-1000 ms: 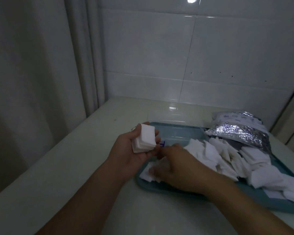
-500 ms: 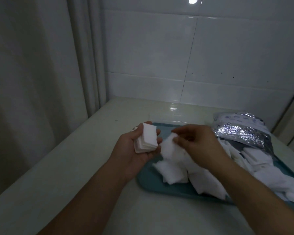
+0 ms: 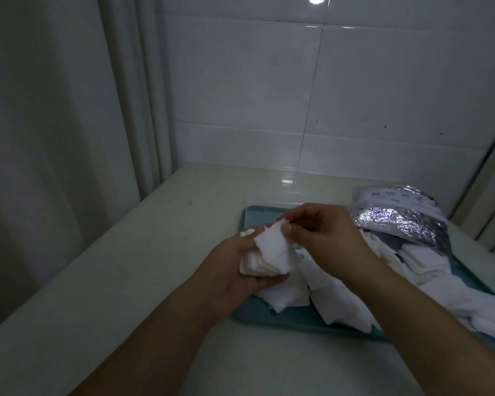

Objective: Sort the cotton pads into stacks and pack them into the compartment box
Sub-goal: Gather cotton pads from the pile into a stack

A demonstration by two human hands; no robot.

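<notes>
The right hand (image 3: 323, 238) has carried a pinched cotton pad (image 3: 272, 247) onto the stack (image 3: 257, 265) that the left hand (image 3: 235, 270) grips directly beneath it.

Single head-worn view, wide-angle, looking forward and down from close above the bench (image 3: 120, 281). Faces the tiled back wall (image 3: 269, 95); bench's left edge runs along the curtain (image 3: 55, 124). Both forearms enter from the bottom edge.
</notes>
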